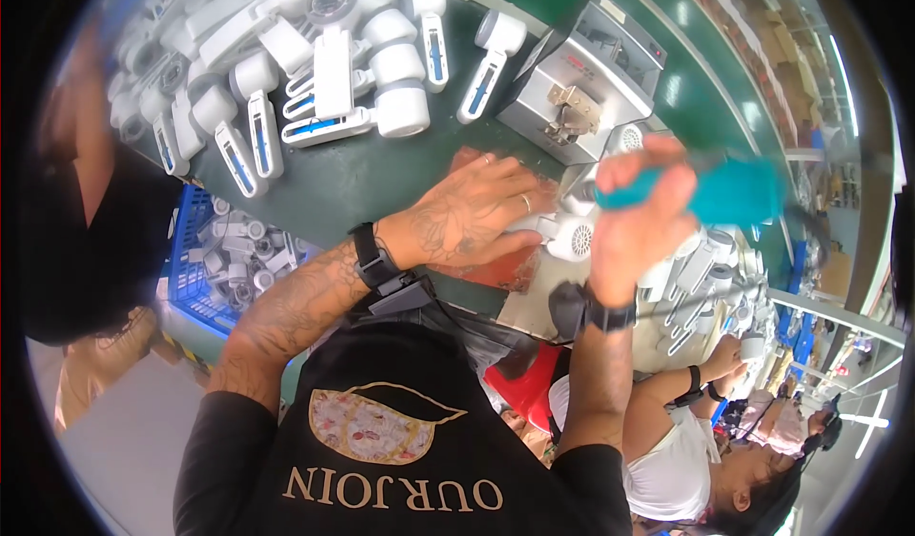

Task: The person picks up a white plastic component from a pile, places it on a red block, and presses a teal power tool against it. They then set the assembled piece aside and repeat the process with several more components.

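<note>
Lying partly hidden, the white fan (573, 239) is at the red mat (488, 274)'s right edge, against the left hand (477, 207); whether its fingers clamp cannot be told. The right hand (646, 220) has fingers clamped on a blurred teal tool (739, 193). Bare desk (334, 193) extends leftward.

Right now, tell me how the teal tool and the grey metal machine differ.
The teal tool is held up in the right hand, while the grey metal machine stands on the green table. The teal tool is long and rounded; the machine is boxy. The teal tool looks blurred, whereas the machine shows more sharply. Both are in the right half of the view.
</note>
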`<action>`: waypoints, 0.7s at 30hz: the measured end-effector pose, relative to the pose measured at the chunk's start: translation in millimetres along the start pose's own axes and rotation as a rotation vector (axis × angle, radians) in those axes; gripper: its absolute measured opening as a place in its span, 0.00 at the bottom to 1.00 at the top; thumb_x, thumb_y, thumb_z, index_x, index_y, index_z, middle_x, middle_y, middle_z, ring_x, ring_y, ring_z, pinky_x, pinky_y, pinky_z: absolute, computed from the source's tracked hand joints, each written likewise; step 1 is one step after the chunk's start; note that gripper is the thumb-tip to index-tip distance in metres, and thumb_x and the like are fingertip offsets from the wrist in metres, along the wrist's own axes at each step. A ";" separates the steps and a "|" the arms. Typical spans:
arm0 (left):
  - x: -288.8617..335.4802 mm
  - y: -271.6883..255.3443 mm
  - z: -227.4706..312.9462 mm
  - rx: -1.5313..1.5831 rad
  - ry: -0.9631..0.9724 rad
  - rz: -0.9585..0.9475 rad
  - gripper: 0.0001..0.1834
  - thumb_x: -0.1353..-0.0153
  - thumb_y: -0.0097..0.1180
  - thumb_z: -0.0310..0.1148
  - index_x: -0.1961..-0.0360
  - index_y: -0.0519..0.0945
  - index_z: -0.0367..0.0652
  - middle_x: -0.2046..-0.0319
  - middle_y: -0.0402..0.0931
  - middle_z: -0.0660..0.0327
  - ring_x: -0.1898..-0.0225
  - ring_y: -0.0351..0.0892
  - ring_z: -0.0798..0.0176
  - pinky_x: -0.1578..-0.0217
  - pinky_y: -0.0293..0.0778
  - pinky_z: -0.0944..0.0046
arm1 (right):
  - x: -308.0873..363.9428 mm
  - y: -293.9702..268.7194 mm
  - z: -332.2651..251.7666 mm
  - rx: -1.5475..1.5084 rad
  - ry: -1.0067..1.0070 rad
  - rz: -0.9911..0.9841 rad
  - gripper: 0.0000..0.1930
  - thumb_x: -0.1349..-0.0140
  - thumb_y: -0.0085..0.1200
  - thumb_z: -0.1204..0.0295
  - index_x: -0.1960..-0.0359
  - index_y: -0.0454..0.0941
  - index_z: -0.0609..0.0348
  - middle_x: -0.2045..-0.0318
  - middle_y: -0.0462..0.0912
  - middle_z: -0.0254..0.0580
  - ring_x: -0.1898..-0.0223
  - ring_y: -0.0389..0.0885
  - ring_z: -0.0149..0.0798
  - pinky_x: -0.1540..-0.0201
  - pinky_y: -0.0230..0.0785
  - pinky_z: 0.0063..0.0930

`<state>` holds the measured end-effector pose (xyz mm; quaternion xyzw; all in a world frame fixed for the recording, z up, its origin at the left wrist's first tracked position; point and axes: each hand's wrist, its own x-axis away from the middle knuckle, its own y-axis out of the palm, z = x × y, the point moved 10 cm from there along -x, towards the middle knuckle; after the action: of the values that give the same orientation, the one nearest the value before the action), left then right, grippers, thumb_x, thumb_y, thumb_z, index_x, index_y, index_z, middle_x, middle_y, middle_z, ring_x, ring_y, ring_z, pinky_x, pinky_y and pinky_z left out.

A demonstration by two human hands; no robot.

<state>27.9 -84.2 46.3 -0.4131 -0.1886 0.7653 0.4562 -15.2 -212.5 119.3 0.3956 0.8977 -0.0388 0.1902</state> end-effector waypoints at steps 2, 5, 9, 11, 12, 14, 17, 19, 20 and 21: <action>-0.7 1.0 3.6 -0.009 0.013 -0.017 0.21 0.39 0.61 0.42 0.47 0.79 0.48 0.51 0.76 0.58 0.49 0.72 0.53 0.45 0.67 0.54 | 15.1 -13.9 -3.8 -0.112 -0.012 0.010 0.25 0.28 0.48 0.51 0.57 0.72 0.68 0.79 0.71 0.39 0.78 0.71 0.34 0.74 0.65 0.29; -1.7 2.7 1.3 -0.005 -0.011 -0.060 0.21 0.39 0.61 0.43 0.47 0.79 0.48 0.51 0.75 0.58 0.49 0.72 0.52 0.45 0.67 0.54 | 23.8 -12.8 -4.5 -0.048 -0.023 -0.049 0.29 0.31 0.50 0.47 0.55 0.71 0.68 0.80 0.70 0.38 0.79 0.69 0.34 0.74 0.65 0.29; -0.9 -0.5 1.6 0.006 -0.021 -0.011 0.21 0.39 0.61 0.43 0.47 0.79 0.48 0.51 0.75 0.58 0.50 0.72 0.53 0.46 0.67 0.54 | 26.4 -14.7 0.4 -0.018 -0.036 -0.029 0.30 0.32 0.51 0.45 0.55 0.70 0.68 0.79 0.70 0.39 0.78 0.70 0.33 0.74 0.65 0.29; -0.2 -0.2 2.0 0.011 -0.029 -0.021 0.21 0.39 0.61 0.43 0.47 0.79 0.49 0.51 0.75 0.58 0.50 0.72 0.53 0.47 0.67 0.54 | 26.9 -15.9 4.4 -0.015 -0.034 -0.021 0.30 0.32 0.51 0.46 0.55 0.70 0.69 0.79 0.71 0.39 0.77 0.70 0.33 0.74 0.66 0.29; -0.6 0.3 2.2 0.018 -0.033 -0.029 0.20 0.39 0.61 0.43 0.47 0.79 0.49 0.52 0.75 0.58 0.50 0.72 0.53 0.47 0.67 0.54 | 26.9 -15.3 5.4 -0.016 -0.032 -0.022 0.30 0.32 0.51 0.46 0.55 0.70 0.69 0.79 0.71 0.39 0.77 0.70 0.33 0.74 0.66 0.29; -0.2 1.8 1.9 0.027 -0.040 -0.040 0.20 0.39 0.61 0.43 0.47 0.79 0.49 0.52 0.75 0.58 0.50 0.72 0.53 0.47 0.67 0.54 | 27.3 -15.3 5.3 -0.013 -0.046 -0.009 0.30 0.32 0.51 0.46 0.56 0.70 0.68 0.79 0.71 0.39 0.77 0.70 0.33 0.73 0.66 0.29; 0.2 3.9 0.1 0.025 -0.043 -0.050 0.20 0.39 0.61 0.43 0.47 0.79 0.49 0.52 0.75 0.59 0.51 0.72 0.53 0.47 0.67 0.54 | 26.7 -13.2 11.5 -0.022 -0.017 -0.030 0.28 0.31 0.51 0.47 0.58 0.69 0.67 0.79 0.70 0.39 0.77 0.70 0.34 0.73 0.66 0.29; -0.6 3.2 1.0 -0.015 -0.019 -0.032 0.19 0.39 0.61 0.42 0.48 0.79 0.49 0.53 0.75 0.60 0.51 0.72 0.53 0.48 0.67 0.54 | 27.6 -12.3 15.5 -0.030 -0.011 -0.045 0.27 0.31 0.51 0.47 0.60 0.69 0.66 0.79 0.70 0.39 0.77 0.70 0.34 0.73 0.66 0.29; -2.1 4.2 0.1 -0.010 -0.021 -0.039 0.19 0.39 0.61 0.42 0.48 0.79 0.49 0.53 0.75 0.60 0.51 0.72 0.53 0.48 0.67 0.54 | 28.0 -11.1 17.9 -0.039 -0.009 -0.062 0.26 0.31 0.51 0.48 0.61 0.68 0.66 0.79 0.70 0.39 0.77 0.70 0.35 0.73 0.66 0.30; -2.5 4.7 1.3 -0.005 -0.021 -0.041 0.19 0.39 0.61 0.41 0.49 0.79 0.49 0.53 0.75 0.60 0.51 0.72 0.53 0.48 0.67 0.54 | 29.4 -12.3 20.8 -0.036 0.002 -0.053 0.26 0.31 0.51 0.48 0.61 0.68 0.66 0.79 0.70 0.39 0.77 0.70 0.35 0.73 0.66 0.30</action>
<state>24.9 -88.6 45.1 -0.4022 -0.2038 0.7597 0.4685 -35.7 -205.1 88.2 0.3681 0.9087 -0.0274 0.1950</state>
